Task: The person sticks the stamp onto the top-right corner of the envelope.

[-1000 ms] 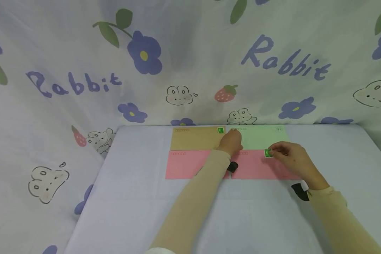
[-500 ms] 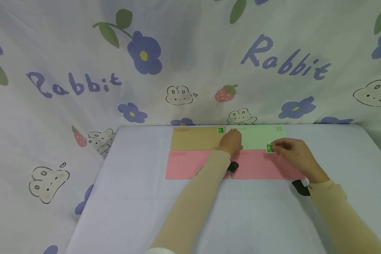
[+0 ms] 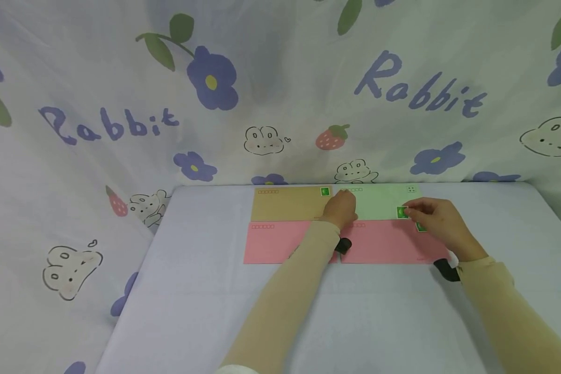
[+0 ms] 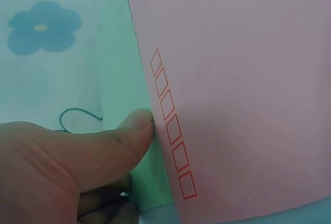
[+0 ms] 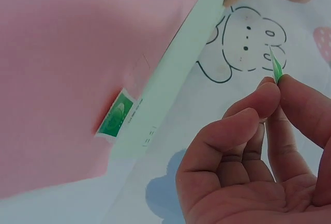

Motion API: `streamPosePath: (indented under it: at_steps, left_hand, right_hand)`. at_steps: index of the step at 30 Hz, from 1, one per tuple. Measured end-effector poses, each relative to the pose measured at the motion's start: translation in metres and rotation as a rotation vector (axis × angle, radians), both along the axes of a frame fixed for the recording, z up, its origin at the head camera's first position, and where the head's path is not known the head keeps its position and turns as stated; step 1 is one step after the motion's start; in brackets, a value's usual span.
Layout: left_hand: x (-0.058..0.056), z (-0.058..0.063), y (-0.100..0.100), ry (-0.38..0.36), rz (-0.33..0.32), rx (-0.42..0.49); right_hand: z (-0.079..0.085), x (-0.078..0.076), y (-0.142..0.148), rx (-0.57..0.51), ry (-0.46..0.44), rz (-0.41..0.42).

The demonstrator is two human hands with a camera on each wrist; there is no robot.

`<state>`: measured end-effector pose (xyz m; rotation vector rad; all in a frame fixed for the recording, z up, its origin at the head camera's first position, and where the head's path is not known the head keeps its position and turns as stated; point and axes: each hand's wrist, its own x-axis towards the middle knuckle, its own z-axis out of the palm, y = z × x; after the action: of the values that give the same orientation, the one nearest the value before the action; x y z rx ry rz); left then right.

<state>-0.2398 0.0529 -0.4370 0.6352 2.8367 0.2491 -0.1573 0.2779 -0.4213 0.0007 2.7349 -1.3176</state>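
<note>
My right hand [image 3: 441,223] pinches a small green stamp [image 3: 402,212] between thumb and fingertips. It is raised above the front part of the green envelope [image 3: 383,200]; in the right wrist view the stamp [image 5: 276,68] appears nearly edge-on. A second green stamp [image 5: 118,114] lies at the upper right corner of the right pink envelope [image 3: 383,244], partly hidden by my hand in the head view. My left hand [image 3: 340,209] rests on the left end of the green envelope, its thumb [image 4: 134,125] against it close to the pink envelope's edge.
A tan envelope [image 3: 285,205] bearing a green stamp [image 3: 325,191] lies at the back left, with another pink envelope [image 3: 271,244] in front of it. All lie on a white table [image 3: 205,239]. A printed curtain [image 3: 280,78] hangs behind.
My right hand has moved backward and slightly right with the stamp, from over the pink envelope to over the green one. The stamp on the pink envelope has come into view. My left hand stays put.
</note>
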Motion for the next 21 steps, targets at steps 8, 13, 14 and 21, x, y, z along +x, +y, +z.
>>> streamPosePath:
  at_steps: [8, 13, 14, 21]
  left_hand:
    - [-0.001, 0.0, 0.001, -0.013, 0.008, -0.003]
    - [-0.002, -0.002, 0.001, -0.017, 0.016, 0.001]
    - [-0.002, -0.002, 0.001, -0.018, 0.016, 0.0]
    - [-0.002, -0.003, 0.001, -0.013, 0.016, -0.005]
  right_hand:
    - [0.0, -0.008, 0.004, 0.03, 0.004, -0.009]
    - [-0.001, -0.013, 0.008, 0.054, 0.024, -0.008]
    - [-0.001, -0.014, 0.009, 0.056, 0.023, -0.008]
    - [-0.002, -0.019, 0.015, 0.075, 0.009, -0.017]
